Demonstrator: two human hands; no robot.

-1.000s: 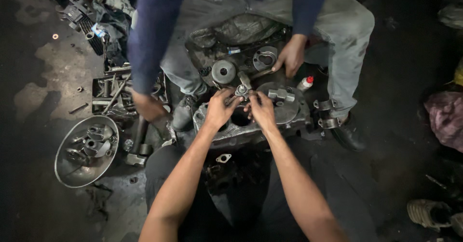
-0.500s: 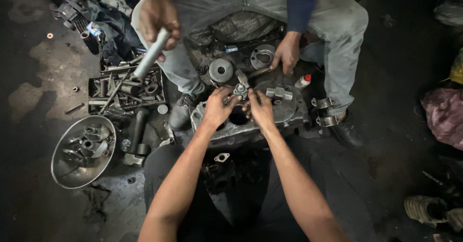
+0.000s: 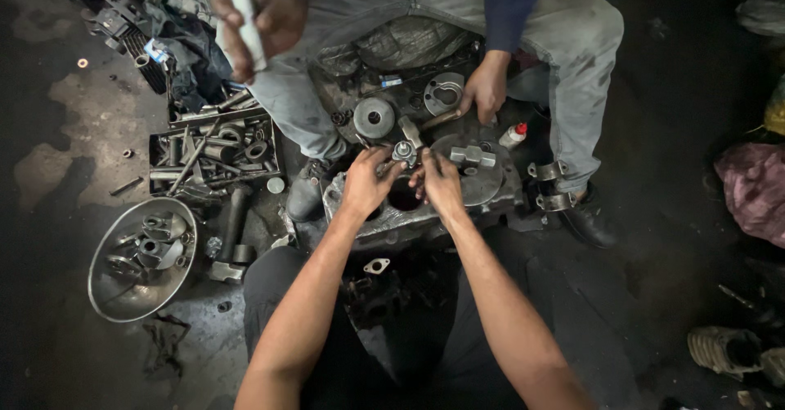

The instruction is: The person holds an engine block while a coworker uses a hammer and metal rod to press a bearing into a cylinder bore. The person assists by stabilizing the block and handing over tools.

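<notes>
A small round metal part (image 3: 404, 152) sits at the top of the grey engine casing (image 3: 425, 214) on the floor. The left hand (image 3: 368, 183) and right hand (image 3: 439, 181) close their fingertips on it from either side. Across the casing a seated person rests one hand (image 3: 486, 91) by a curved metal bracket (image 3: 444, 93) and lifts a pale metal tube (image 3: 245, 17) in the other hand (image 3: 262, 19). Further left lie a tray of tools (image 3: 214, 150) and a round metal bowl of parts (image 3: 143, 259).
</notes>
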